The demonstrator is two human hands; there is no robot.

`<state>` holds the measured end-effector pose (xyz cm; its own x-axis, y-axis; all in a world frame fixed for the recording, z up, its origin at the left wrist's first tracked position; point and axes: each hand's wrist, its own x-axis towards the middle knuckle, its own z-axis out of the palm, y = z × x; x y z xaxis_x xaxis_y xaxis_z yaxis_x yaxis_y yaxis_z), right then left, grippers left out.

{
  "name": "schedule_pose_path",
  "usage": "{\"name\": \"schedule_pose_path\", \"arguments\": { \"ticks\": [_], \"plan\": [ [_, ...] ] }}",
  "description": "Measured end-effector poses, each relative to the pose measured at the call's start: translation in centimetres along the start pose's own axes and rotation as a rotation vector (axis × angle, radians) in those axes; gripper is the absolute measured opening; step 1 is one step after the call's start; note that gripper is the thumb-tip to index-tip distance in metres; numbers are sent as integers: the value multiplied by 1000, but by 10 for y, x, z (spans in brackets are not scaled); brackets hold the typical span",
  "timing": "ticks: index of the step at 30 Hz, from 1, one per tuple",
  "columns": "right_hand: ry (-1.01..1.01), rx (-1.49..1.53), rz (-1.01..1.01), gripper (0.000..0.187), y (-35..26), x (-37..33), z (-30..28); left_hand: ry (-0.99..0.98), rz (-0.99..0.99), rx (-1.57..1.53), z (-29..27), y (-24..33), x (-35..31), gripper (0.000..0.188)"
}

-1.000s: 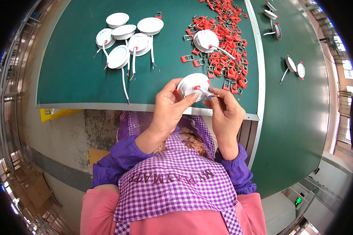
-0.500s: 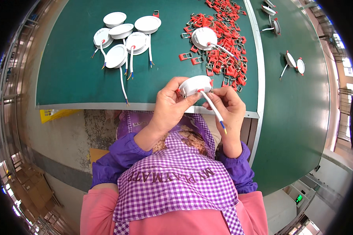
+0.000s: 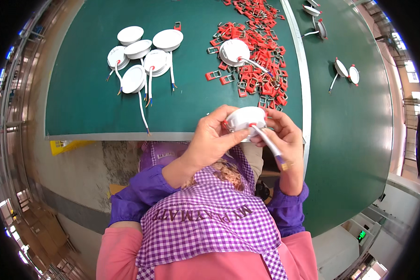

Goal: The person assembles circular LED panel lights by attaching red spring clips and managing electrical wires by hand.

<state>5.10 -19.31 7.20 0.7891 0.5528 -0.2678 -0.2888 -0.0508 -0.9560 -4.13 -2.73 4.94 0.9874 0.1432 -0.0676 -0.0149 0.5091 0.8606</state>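
Between both hands, over the table's front edge, is a round white downlight (image 3: 245,118) with red clips at its sides and a white cable hanging toward the lower right. My left hand (image 3: 213,139) grips its left side, thumb across the near face. My right hand (image 3: 284,137) has its fingers closed on the right side, next to a red clip and the cable. Beyond the hands lies a heap of red clips with metal wire loops (image 3: 261,60). Another white downlight (image 3: 234,52) rests on that heap's left side, its cable pointing right.
At the left of the green table (image 3: 93,107), several white downlights (image 3: 134,79) lie in a cluster, cables toward me. A pale metal strip (image 3: 299,60) divides this table from a green surface (image 3: 350,140) at right, where a pair of clipped downlights (image 3: 354,74) lies.
Both hands and the held downlight have shifted right and toward me. Its cable has swung and its end is blurred. The table's contents appear slightly shifted in view.
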Motion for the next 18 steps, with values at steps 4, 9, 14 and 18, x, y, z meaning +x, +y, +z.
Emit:
{"name": "schedule_pose_path", "arguments": {
  "ticks": [4,9,14,18],
  "plan": [
    [210,-81,-133,33,-10,6,-44,-87,128,316,12,9,34,65],
    [804,46,-421,39,-9,33,-138,441,605,1248,-30,15,108,68],
    [623,-254,-330,22,8,36,-97,468,568,1502,-44,4,150,71],
    [400,-675,-367,12,23,43,-25,421,601,1520,-54,-3,155,64]
  ]
}}
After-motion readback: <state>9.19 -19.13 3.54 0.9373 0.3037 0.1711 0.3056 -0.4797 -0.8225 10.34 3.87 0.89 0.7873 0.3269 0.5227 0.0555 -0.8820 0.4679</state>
